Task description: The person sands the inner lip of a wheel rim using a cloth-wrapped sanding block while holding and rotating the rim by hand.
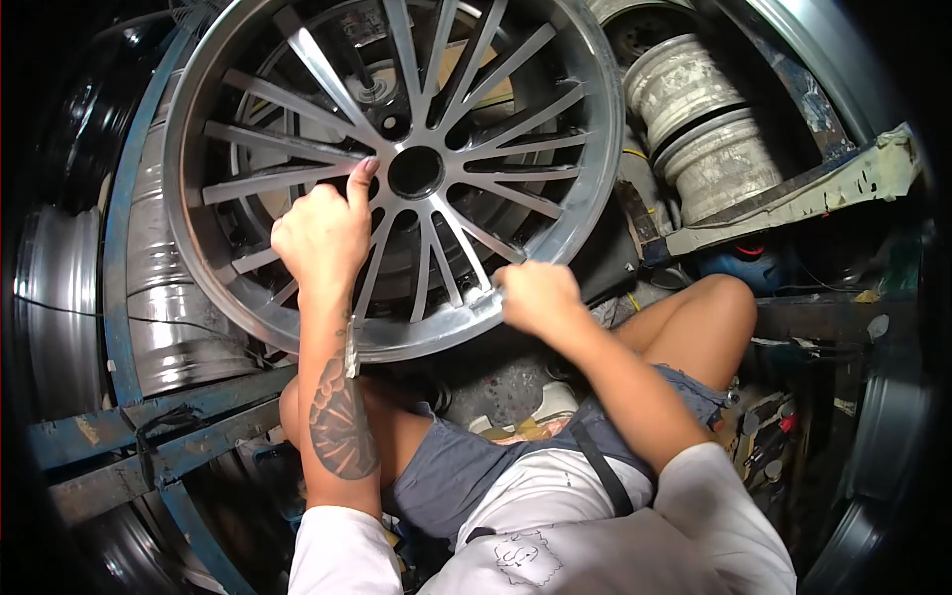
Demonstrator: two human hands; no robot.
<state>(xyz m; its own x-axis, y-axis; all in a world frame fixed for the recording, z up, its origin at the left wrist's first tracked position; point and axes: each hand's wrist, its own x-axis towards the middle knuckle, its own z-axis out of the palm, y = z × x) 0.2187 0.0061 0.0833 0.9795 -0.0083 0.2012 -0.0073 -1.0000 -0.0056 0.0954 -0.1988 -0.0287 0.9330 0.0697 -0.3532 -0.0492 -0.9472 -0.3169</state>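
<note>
A large multi-spoke alloy wheel (598, 119) lies face up in front of me, with a dark round hole at its hub. My left hand (322, 236) is over the spokes left of the hub, its fingers curled in and its thumb pointing up toward the hub; what is under the fingers is hidden. At the wheel's near right rim, my right hand (538, 297) is curled into a fist against the inner edge. Anything inside that fist is too small or hidden to name.
Two dusty rims (719, 164) stand stacked at the upper right, beside a worn metal frame (793, 211). A blue metal rack (119, 228) runs along the left, with shiny rims (183, 332) behind it. My bent knees flank the wheel's near side.
</note>
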